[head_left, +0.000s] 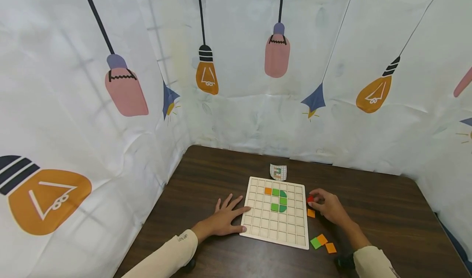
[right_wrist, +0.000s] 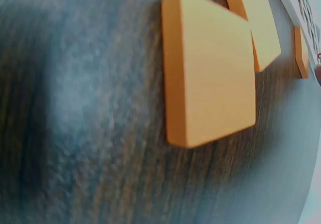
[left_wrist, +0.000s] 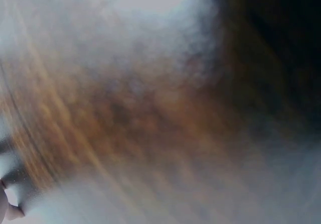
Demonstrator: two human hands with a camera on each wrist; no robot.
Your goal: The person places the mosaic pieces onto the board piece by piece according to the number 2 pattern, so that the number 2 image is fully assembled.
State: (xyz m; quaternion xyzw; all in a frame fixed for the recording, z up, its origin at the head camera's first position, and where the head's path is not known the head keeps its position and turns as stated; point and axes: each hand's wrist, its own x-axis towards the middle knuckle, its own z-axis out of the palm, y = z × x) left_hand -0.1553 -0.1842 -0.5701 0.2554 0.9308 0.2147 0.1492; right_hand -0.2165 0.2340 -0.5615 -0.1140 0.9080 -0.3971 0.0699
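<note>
A cream grid board [head_left: 262, 227] lies on the table, with several orange, green and dark green pieces in its upper cells. My left hand [head_left: 223, 220] rests at the board's left edge, fingers spread, the thumb and index tips on its rim. Beside the right edge, my right hand [head_left: 330, 206] pinches a small red tile [head_left: 310, 198] between thumb and fingers. Just below that hand is an orange tile [head_left: 311, 213]. In the right wrist view a nearer orange tile [right_wrist: 215, 73] fills the middle. The left wrist view shows mostly blurred table.
Nearer me, right of the board, lie a light green tile [head_left: 315, 243] and two orange tiles, one of them the lower orange tile [head_left: 330, 248]. A small printed paper [head_left: 278, 172] lies behind the board. Printed white curtains [head_left: 250, 118] border the brown table [head_left: 214, 167].
</note>
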